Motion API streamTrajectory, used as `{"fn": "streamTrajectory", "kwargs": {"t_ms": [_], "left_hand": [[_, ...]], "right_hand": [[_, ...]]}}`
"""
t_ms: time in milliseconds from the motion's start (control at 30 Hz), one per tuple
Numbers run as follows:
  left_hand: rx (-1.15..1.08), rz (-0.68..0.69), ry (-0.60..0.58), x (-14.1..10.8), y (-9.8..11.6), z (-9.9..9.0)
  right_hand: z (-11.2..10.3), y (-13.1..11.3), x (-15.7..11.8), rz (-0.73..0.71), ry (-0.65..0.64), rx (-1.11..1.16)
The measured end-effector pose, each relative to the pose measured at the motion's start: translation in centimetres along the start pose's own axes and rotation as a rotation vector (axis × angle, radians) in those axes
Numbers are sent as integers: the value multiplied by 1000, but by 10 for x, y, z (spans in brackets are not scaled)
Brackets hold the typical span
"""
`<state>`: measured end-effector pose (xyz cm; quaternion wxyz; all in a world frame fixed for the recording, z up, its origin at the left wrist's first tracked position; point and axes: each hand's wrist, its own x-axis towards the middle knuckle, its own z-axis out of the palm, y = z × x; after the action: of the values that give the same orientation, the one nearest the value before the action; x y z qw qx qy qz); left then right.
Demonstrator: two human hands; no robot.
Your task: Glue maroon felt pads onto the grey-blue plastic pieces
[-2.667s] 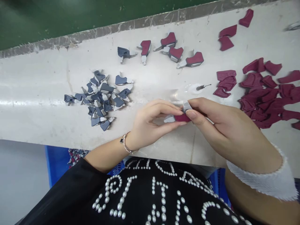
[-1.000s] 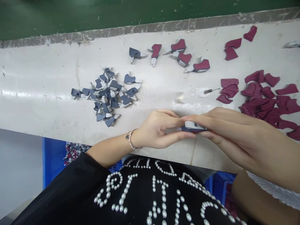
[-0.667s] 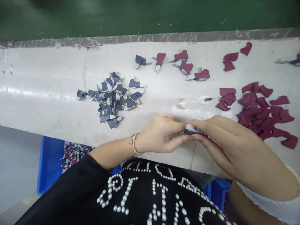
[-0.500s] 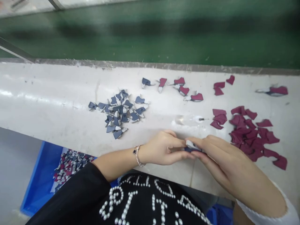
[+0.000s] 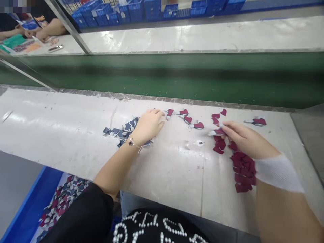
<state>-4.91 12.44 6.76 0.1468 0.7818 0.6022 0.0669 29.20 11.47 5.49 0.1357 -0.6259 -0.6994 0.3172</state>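
Note:
My left hand (image 5: 149, 126) is palm down at the right edge of a pile of navy and white pieces (image 5: 121, 133). Its fingers are bent but apart, and they cover the spot left of a maroon-topped piece (image 5: 170, 113). My right hand (image 5: 244, 140) pinches a maroon and white piece (image 5: 217, 132) above some loose maroon pieces (image 5: 219, 145). A larger heap of maroon pieces (image 5: 243, 170) lies beside the right wrist. Several maroon-topped pieces (image 5: 198, 125) are spread between the hands.
A small white item with a dark tip (image 5: 199, 143) is on the white table (image 5: 167, 168). A blue bin (image 5: 27, 202) of mixed pieces stands lower left. Beyond the green strip (image 5: 177, 77), another person's hands (image 5: 37, 33) work at the far table. A metal post (image 5: 68, 27) rises at left.
My hands were together over a navy and white piece; they have separated. The left moved up and left to the navy pile, the right up to the maroon pieces. The view has tilted up.

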Motion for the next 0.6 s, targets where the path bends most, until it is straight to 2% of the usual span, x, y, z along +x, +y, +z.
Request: {"fn": "streamTrajectory", "kwargs": {"t_ms": [100, 167, 267, 367, 400, 467, 533, 600], "left_hand": [[108, -39, 26, 30, -8, 16], [95, -53, 25, 40, -13, 25], [54, -86, 47, 38, -18, 24], [-22, -96, 78, 21, -17, 12], [-108, -90, 90, 13, -13, 10], [-425, -80, 76, -2, -3, 9], [-819, -122, -14, -17, 9, 17], [-1104, -213, -153, -29, 21, 30]], "right_hand": [[6, -11, 45, -4, -119, 16], [8, -13, 51, 15, -141, 8], [13, -12, 26, 18, -140, 32], [33, -18, -6, -70, -223, 141], [43, -22, -12, -105, -249, 187], [61, -30, -18, -146, -265, 269], [71, -34, -19, -158, -268, 335], [69, -35, -23, -156, -272, 391]]}}
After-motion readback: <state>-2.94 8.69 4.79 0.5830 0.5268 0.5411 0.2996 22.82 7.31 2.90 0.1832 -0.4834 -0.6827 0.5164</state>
